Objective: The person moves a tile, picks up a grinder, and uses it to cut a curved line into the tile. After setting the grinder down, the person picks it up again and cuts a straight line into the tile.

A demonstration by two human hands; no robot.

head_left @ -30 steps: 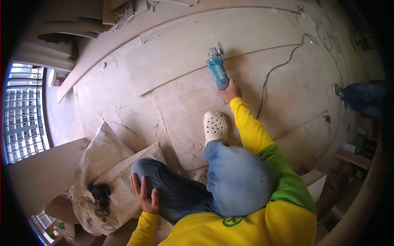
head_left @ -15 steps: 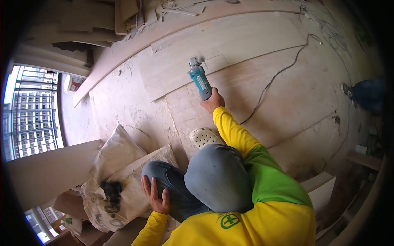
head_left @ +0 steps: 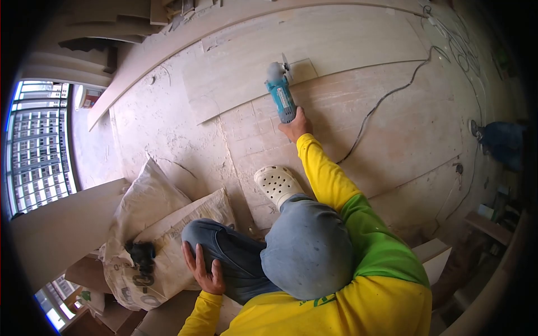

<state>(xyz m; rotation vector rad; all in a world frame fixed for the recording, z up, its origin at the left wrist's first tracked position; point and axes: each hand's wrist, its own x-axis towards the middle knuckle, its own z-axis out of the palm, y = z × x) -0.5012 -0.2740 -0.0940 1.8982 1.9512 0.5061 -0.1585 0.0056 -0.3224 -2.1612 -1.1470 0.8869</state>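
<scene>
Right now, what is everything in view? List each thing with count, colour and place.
angle grinder: one, teal with grey head, on the long tile, held by the right hand
long tile: one, pale beige, lying across the floor at top
power cord: one, dark, trailing over the floor to the right of the grinder
sacks: two, off-white, at lower left beside the knee
dark object: one, black, lying on the lower sack; what it is cannot be told
window grille: one, white, far left
another person's leg: one, blue jeans, far right
clog: one, white, on the person's foot
right hand: grip shut on the grinder handle
left hand: resting flat on the left knee
</scene>
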